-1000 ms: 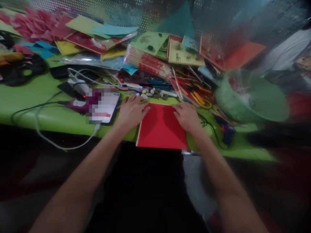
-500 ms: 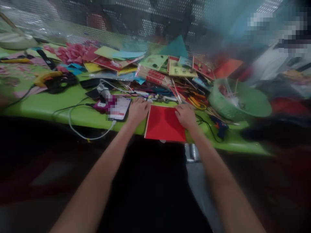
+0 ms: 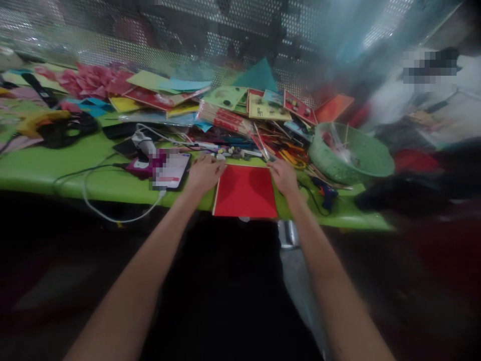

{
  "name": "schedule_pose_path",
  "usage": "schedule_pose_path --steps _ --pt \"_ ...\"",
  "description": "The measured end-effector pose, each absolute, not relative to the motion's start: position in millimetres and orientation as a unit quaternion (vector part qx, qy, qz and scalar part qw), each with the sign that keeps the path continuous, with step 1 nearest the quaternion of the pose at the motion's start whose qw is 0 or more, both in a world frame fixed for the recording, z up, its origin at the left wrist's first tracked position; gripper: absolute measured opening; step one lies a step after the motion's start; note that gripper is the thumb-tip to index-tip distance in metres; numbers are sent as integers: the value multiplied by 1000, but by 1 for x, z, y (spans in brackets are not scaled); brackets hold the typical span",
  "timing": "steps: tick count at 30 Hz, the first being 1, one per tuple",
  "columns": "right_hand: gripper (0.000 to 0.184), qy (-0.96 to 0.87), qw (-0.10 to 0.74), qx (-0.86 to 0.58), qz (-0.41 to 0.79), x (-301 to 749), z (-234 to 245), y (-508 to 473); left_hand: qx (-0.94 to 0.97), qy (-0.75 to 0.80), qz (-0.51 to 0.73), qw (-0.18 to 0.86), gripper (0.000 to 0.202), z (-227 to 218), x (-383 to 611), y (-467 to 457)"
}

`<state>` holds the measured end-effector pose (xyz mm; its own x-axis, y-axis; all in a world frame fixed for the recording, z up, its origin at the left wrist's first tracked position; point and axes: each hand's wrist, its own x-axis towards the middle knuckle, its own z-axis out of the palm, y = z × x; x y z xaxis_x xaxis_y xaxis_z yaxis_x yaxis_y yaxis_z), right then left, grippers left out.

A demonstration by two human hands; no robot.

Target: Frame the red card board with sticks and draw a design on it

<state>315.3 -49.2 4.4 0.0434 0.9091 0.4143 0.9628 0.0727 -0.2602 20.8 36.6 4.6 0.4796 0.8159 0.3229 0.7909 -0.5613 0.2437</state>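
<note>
A flat red square board (image 3: 246,193) with a thin pale border lies at the front edge of the green table. My left hand (image 3: 205,174) is at its far left corner, palm down, with fingers curled against the edge. At the far right corner, my right hand (image 3: 284,175) has its thumb and fingertips closed on the edge. Blur hides how firmly each hand grips. Small stones (image 3: 233,151) lie just beyond the board. Left of my left hand is a phone (image 3: 180,170) on a white cable.
A green basket (image 3: 349,155) and a dark blue glue gun (image 3: 326,194) are on the right. Coloured cards (image 3: 268,104), sticks and orange-handled scissors (image 3: 293,159) pile up behind. Pink crumpled paper (image 3: 86,80) and a yellow-and-black tool (image 3: 56,125) sit at left on the green table (image 3: 86,175).
The view has swung slightly right, so the scene appears further left. My right hand has slid from the board's right side up to its far corner. My left hand stays by the left corner.
</note>
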Motion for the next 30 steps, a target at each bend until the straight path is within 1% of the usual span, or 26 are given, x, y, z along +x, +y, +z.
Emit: schedule_pose_path --steps 12,19,26,30 --pt "37 -716 159 -677 -69 295 10 -54 861 474 185 28 45 6 21 34" --pt "36 -715 167 -675 -73 295 9 -51 859 468 205 30 42 2 23 36" --pt "39 -715 197 -664 -91 298 7 -54 850 469 239 34 46 1 18 39" --pt "38 -722 184 -661 -94 298 7 -53 849 471 237 38 44 1 19 38"
